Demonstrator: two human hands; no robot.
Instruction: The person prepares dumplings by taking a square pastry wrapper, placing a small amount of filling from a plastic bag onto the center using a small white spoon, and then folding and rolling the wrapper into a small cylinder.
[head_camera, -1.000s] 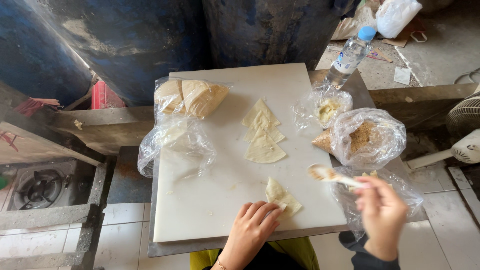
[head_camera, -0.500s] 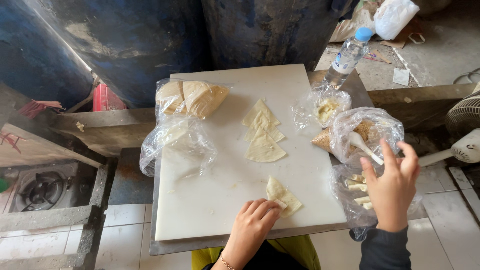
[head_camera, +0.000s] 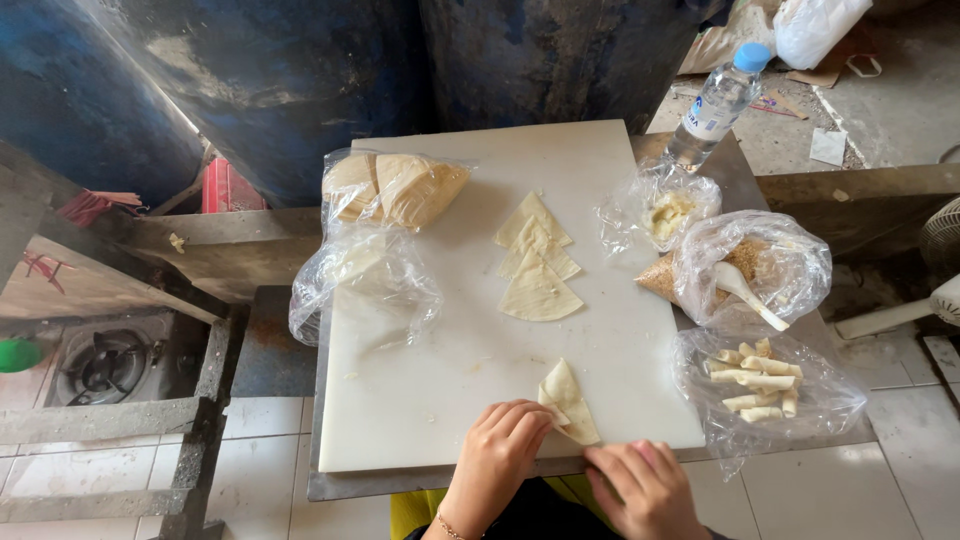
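Right hand (head_camera: 645, 487) back from bag to wrapper (head_camera: 568, 401) at board edge; spoon (head_camera: 745, 292) left in bag.

A clear plastic bag of folded pastry sheets (head_camera: 395, 188) is lying at the far left of my white board, with a crumpled, nearly empty clear bag (head_camera: 365, 282) just in front of it. To my right, a small clear bag of pale filling (head_camera: 662, 208), a clear bag of brown crumbs (head_camera: 755, 268) and a clear bag of finished rolls (head_camera: 765, 392) are sitting in a row. A clear water bottle (head_camera: 712, 105) with a blue cap and a pale label is standing beyond them.
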